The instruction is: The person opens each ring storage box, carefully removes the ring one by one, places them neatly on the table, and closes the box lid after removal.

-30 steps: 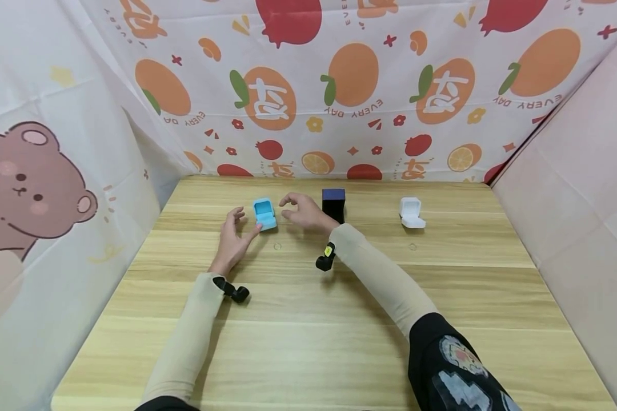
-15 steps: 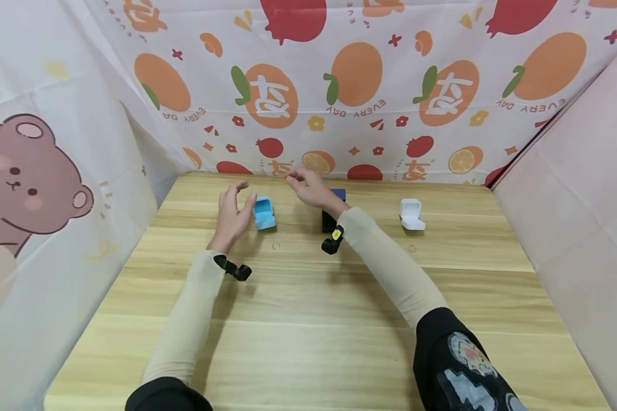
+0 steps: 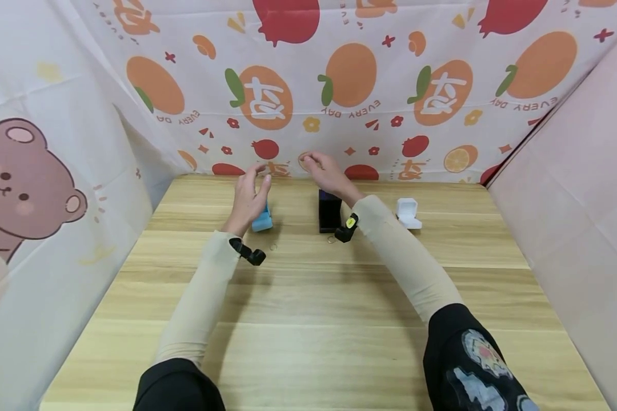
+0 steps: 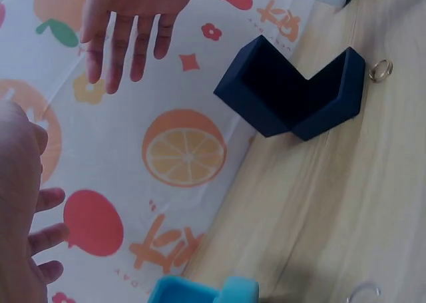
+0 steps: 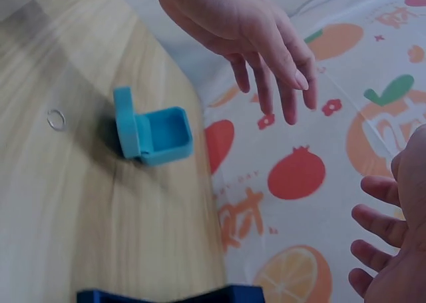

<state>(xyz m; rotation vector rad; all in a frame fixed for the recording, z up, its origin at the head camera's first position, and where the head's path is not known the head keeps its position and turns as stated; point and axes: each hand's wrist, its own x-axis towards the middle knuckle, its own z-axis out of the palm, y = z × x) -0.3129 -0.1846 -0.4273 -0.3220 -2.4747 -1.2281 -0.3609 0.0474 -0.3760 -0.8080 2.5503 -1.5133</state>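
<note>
My left hand [image 3: 248,197], its fingers loosely spread and holding nothing, hovers over the open light-blue ring box [image 3: 263,220] and hides part of it in the head view. A silver ring [image 5: 58,129] lies on the wood near that box. My right hand [image 3: 329,173] hangs in the air above and behind the open navy ring box [image 4: 293,93], fingers relaxed, with nothing in them. Close to the navy box's front lies a gold ring [image 4: 389,69]. The two hands face each other across a gap, both raised off the table.
An open white ring box [image 3: 408,213] stands on the right part of the wooden table [image 3: 298,342], beside my right forearm. A fruit-print curtain [image 3: 308,91] rises along the table's far edge. Plain pale cloth [image 3: 571,200] walls the right side.
Both hands have lifted away from the blue box toward the back edge. My right hand has also shifted right, uncovering more of the navy box and the gold ring before it.
</note>
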